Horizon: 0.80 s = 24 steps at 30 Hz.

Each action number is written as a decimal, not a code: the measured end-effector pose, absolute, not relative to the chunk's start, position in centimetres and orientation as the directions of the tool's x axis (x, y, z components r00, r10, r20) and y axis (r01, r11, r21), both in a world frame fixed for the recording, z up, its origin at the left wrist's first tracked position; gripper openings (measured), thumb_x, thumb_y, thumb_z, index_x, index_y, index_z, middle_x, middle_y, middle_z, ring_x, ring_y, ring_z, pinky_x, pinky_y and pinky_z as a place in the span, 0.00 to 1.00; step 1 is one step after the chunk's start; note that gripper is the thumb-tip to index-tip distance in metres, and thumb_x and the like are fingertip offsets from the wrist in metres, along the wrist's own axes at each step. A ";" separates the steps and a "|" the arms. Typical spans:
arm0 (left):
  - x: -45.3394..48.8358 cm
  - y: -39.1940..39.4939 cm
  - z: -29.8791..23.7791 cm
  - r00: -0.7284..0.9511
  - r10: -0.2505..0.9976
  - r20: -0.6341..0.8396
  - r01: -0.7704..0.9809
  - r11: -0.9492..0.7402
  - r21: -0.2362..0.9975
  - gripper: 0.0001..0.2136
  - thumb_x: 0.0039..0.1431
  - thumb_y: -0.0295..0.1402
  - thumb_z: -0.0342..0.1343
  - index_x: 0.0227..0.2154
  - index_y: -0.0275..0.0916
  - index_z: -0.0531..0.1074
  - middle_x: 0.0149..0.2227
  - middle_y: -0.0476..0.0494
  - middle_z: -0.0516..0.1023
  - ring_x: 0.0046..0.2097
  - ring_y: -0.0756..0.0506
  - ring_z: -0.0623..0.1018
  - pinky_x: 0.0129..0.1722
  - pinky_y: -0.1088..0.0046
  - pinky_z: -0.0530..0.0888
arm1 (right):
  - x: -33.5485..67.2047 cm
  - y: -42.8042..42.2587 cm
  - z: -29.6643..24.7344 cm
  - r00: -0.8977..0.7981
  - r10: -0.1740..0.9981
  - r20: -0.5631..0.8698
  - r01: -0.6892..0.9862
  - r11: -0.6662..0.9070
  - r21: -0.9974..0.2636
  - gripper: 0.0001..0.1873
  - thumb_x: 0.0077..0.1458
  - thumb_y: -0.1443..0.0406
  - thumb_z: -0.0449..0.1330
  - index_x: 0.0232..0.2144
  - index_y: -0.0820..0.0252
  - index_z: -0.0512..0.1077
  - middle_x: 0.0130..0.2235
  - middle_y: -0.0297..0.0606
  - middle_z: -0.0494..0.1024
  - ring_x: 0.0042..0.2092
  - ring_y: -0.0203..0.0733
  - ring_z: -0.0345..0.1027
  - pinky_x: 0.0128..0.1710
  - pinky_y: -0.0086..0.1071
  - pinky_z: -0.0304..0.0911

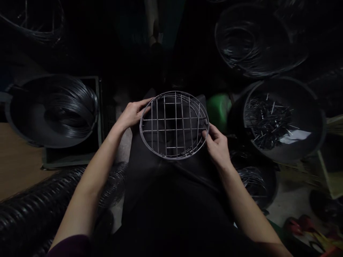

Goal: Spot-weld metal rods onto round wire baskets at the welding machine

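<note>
Between my hands, above my lap, is a round wire rack with crossing bars inside a ring; more rings show beneath it, so it may be a small stack. My left hand grips the rim at its upper left, fingers partly hidden behind the ring. On the opposite side my right hand holds the right edge, thumb on the rim and fingers curled round it. A dark apron covers my lap below the rack.
Left, a coil of wire lies in a round tub. A long row of wire rings runs along the lower left. Right, a bucket holds short metal pins. Another tub contains wire rings. Red-handled tools sit lower right.
</note>
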<state>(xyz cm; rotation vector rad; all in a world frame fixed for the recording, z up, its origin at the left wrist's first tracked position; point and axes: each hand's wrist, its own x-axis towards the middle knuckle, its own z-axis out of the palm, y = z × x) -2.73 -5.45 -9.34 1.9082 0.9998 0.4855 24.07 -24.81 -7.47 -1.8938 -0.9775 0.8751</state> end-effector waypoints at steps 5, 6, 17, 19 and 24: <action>-2.3 -5.9 -10.3 0.521 0.852 -0.048 0.504 -0.262 0.823 0.17 0.63 0.42 0.55 0.51 0.41 0.76 0.45 0.47 0.83 0.49 0.40 0.80 0.54 0.63 0.73 | 24.2 -25.0 -8.1 0.442 0.868 -0.225 0.354 -0.399 -0.846 0.27 0.55 0.54 0.60 0.54 0.57 0.73 0.55 0.41 0.76 0.57 0.49 0.70 0.61 0.48 0.62; -2.2 -6.0 -10.5 0.515 0.856 -0.041 0.498 -0.260 0.827 0.17 0.63 0.43 0.55 0.50 0.41 0.77 0.45 0.47 0.83 0.49 0.40 0.80 0.54 0.63 0.73 | 24.3 -24.9 -8.5 0.443 0.868 -0.224 0.366 -0.403 -0.839 0.27 0.54 0.54 0.60 0.54 0.58 0.74 0.55 0.42 0.76 0.57 0.50 0.70 0.62 0.48 0.61; -1.6 -6.4 -14.5 0.330 0.942 -0.061 0.392 -0.077 0.917 0.15 0.62 0.40 0.56 0.48 0.41 0.77 0.44 0.52 0.80 0.59 0.36 0.73 0.56 0.59 0.73 | 22.2 -29.3 -9.5 0.426 0.903 0.057 0.768 -0.328 -0.550 0.25 0.60 0.52 0.53 0.52 0.58 0.75 0.47 0.47 0.78 0.51 0.51 0.72 0.55 0.48 0.65; -1.7 -6.2 -15.4 0.302 0.950 -0.084 0.397 -0.045 0.917 0.14 0.64 0.39 0.53 0.48 0.42 0.76 0.43 0.53 0.80 0.59 0.37 0.73 0.55 0.59 0.74 | 21.6 -30.7 -8.9 0.307 0.951 0.021 0.823 -0.255 -0.508 0.29 0.59 0.53 0.53 0.58 0.59 0.69 0.53 0.50 0.75 0.59 0.54 0.66 0.59 0.52 0.60; -1.8 -6.1 -16.3 0.316 0.942 -0.115 0.391 -0.019 0.920 0.15 0.63 0.41 0.53 0.49 0.45 0.76 0.44 0.53 0.80 0.59 0.36 0.73 0.56 0.56 0.73 | 20.1 -31.8 -9.1 0.282 0.957 -0.070 0.830 -0.280 -0.482 0.46 0.50 0.45 0.60 0.65 0.63 0.58 0.62 0.56 0.65 0.64 0.61 0.57 0.62 0.57 0.54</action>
